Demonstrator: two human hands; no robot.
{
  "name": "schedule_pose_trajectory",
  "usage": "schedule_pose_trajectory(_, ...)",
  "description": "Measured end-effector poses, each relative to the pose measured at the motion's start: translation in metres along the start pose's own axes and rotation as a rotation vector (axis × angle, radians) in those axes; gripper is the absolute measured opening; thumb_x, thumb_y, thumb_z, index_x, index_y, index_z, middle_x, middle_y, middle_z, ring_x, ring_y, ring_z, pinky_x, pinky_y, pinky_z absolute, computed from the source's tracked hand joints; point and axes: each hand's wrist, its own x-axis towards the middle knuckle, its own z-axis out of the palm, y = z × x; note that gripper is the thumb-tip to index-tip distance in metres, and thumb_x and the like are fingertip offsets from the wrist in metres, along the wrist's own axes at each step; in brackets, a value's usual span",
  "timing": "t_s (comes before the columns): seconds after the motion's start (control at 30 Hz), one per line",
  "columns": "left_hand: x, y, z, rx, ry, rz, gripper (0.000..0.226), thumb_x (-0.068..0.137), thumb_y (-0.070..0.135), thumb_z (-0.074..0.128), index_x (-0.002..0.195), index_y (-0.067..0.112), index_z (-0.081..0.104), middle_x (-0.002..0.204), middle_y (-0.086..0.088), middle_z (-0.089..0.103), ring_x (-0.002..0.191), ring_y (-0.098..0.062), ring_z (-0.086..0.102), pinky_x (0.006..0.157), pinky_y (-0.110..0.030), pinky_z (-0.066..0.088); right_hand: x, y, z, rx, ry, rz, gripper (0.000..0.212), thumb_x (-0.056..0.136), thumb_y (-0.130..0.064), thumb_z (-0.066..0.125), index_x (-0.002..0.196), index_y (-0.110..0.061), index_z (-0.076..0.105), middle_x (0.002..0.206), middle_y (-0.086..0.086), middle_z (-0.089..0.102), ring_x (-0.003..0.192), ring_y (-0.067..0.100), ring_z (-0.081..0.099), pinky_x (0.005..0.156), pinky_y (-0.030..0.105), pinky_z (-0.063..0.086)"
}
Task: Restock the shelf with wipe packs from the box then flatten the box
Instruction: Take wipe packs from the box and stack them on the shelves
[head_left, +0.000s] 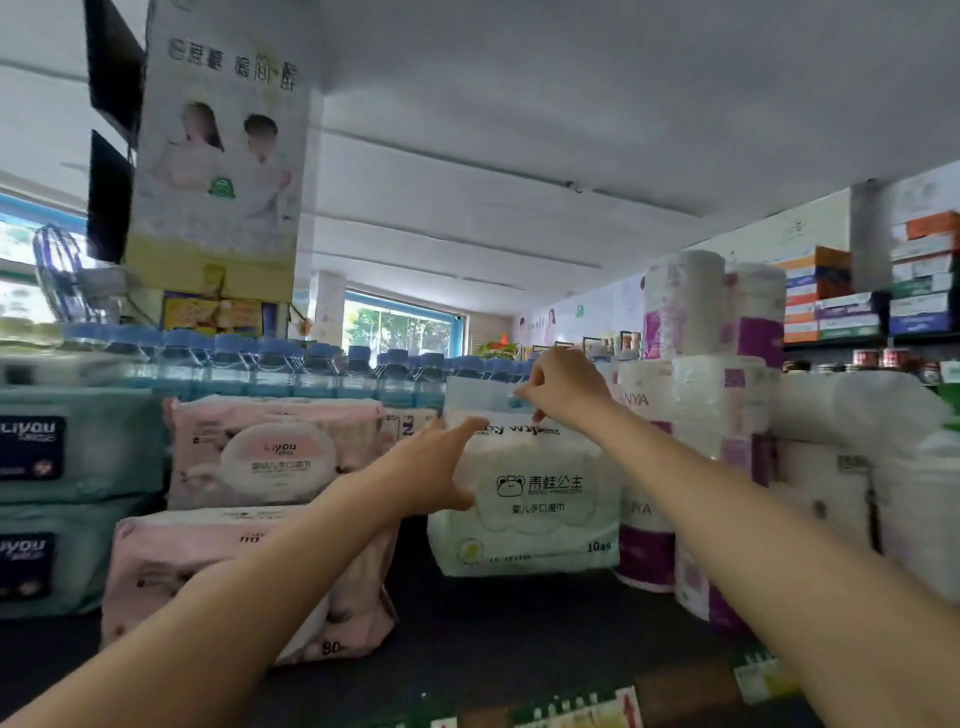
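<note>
A white and pale green wipe pack with a frog logo stands upright on the dark shelf, at its middle. My left hand presses flat against the pack's left side, fingers spread. My right hand pinches the pack's top edge from above. Pink wipe packs are stacked to the left, with another pink pack below them. The box is out of view.
Teal wipe packs are stacked at the far left. Bottled water lines the back. Toilet roll packs stand close on the right. Price tags run along the shelf's front edge.
</note>
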Motion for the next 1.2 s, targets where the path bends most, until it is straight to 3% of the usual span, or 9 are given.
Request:
schedule_pose_trajectory(0.1,0.030,-0.002,0.017,-0.033,-0.052,-0.050,0.088,0.081,0.021,0.066,0.148,0.028,0.010,0.141,-0.011,0.041,0.120,-0.024,0.047,0.100,-0.032,0.040,0.024,0.022,0.021,0.030,-0.020,0.024,0.023,0.084,-0.024,0.066,0.078,-0.002,0.060,0.085,0.014,0.067,0.081,0.023,0.068,0.089,0.036,0.051)
schedule_pose_trajectory(0.23,0.055,-0.006,0.041,-0.008,-0.174,-0.140,0.087,0.082,0.017,0.066,0.148,0.028,0.011,0.141,-0.010,0.043,0.124,-0.025,0.047,0.103,-0.033,0.041,0.036,0.046,0.053,0.055,-0.163,0.042,0.021,0.085,-0.023,0.065,0.075,-0.007,0.056,0.075,0.006,0.064,0.081,0.022,0.069,0.074,0.031,0.054)
schedule_pose_trajectory(0.4,0.065,-0.016,0.050,0.020,-0.218,-0.209,0.089,0.082,0.015,0.065,0.147,0.036,0.009,0.143,-0.012,0.034,0.124,-0.026,0.045,0.102,-0.034,0.042,0.045,0.054,0.074,0.012,-0.144,0.008,0.013,0.087,-0.021,0.061,0.081,-0.010,0.056,0.095,0.010,0.063,0.082,0.019,0.064,0.082,0.030,0.053)
schedule_pose_trajectory(0.47,0.064,-0.015,0.049,0.045,-0.188,-0.208,0.084,0.084,0.014,0.061,0.147,0.034,0.011,0.143,-0.013,0.033,0.121,-0.026,0.047,0.099,-0.032,0.043,0.047,0.052,0.072,-0.009,-0.188,0.003,0.021,0.088,-0.013,0.058,0.106,-0.002,0.059,0.105,0.012,0.064,0.086,0.018,0.063,0.074,0.024,0.048)
schedule_pose_trajectory(0.53,0.061,-0.011,0.048,0.060,-0.101,-0.211,0.074,0.085,0.016,0.058,0.147,0.027,0.019,0.143,-0.014,0.032,0.125,-0.029,0.044,0.104,-0.035,0.040,0.045,0.051,0.066,-0.021,-0.238,-0.019,0.026,0.088,-0.009,0.056,0.113,0.000,0.055,0.110,0.014,0.062,0.091,0.022,0.063,0.067,0.023,0.045)
schedule_pose_trajectory(0.7,0.047,0.006,0.040,0.067,0.213,-0.209,0.042,0.088,0.020,0.054,0.128,0.013,0.044,0.135,-0.013,0.036,0.124,-0.029,0.040,0.101,-0.038,0.041,0.021,0.053,0.034,-0.096,-0.186,-0.107,0.029,0.087,-0.003,0.050,0.116,-0.005,0.051,0.121,0.013,0.052,0.106,0.025,0.053,0.085,0.031,0.044)
schedule_pose_trajectory(0.87,0.028,0.048,0.035,-0.023,0.178,-0.049,0.038,0.087,0.020,0.053,0.124,0.013,0.048,0.131,-0.011,0.041,0.120,-0.028,0.044,0.098,-0.039,0.041,-0.035,0.049,-0.020,-0.197,-0.269,-0.143,0.024,0.089,-0.005,0.048,0.112,-0.006,0.056,0.112,0.009,0.059,0.096,0.022,0.057,0.085,0.030,0.046)
schedule_pose_trajectory(1.07,-0.028,0.151,0.047,-0.340,0.217,0.283,0.037,0.085,0.015,0.054,0.121,0.007,0.048,0.123,-0.015,0.049,0.111,-0.030,0.051,0.095,-0.042,0.044,-0.173,0.058,-0.101,-0.349,-0.235,0.069,0.013,0.090,-0.011,0.052,0.099,-0.009,0.061,0.098,0.009,0.063,0.084,0.023,0.061,0.070,0.027,0.044)
schedule_pose_trajectory(1.2,-0.117,0.242,0.089,-0.444,-0.127,0.600,0.039,0.088,0.017,0.054,0.123,0.003,0.043,0.122,-0.017,0.052,0.110,-0.032,0.052,0.092,-0.042,0.045,-0.335,0.073,-0.149,-0.463,-0.361,0.365,0.013,0.090,-0.013,0.052,0.099,-0.009,0.061,0.088,0.002,0.053,0.081,0.017,0.049,0.057,0.024,0.027)
